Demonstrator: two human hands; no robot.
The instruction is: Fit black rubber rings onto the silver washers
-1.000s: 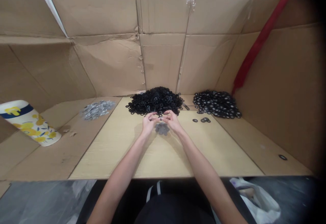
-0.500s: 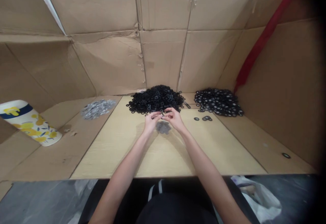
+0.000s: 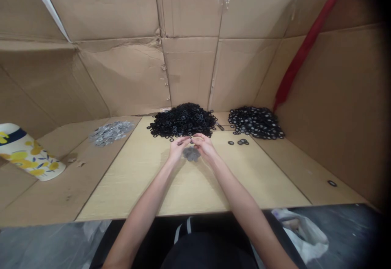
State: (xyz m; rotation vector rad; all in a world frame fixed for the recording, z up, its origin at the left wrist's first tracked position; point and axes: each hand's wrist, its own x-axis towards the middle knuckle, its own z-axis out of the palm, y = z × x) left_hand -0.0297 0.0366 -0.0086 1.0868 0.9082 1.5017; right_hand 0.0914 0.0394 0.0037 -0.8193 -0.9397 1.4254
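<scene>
My left hand (image 3: 177, 147) and my right hand (image 3: 205, 146) meet fingertip to fingertip, both pinching at a small black ring (image 3: 191, 140) that the fingers partly hide. Whether a disc sits inside that ring I cannot tell. Just below the fingertips, a little pile of flat grey discs (image 3: 191, 154) lies on the yellowish board (image 3: 146, 187). Directly behind the hands rises a large heap of black rings (image 3: 185, 118).
Silver discs (image 3: 112, 132) are piled on the left. At the right lies a heap of black rings with pale centres (image 3: 255, 123), several loose ones (image 3: 243, 142) before it. A lemon-patterned tumbler (image 3: 33, 155) leans at far left. Cardboard walls (image 3: 189, 69) enclose the back and sides.
The view has shifted slightly, moving the scene left. Both hands stay together over the board, with the right fingers a little more curled.
</scene>
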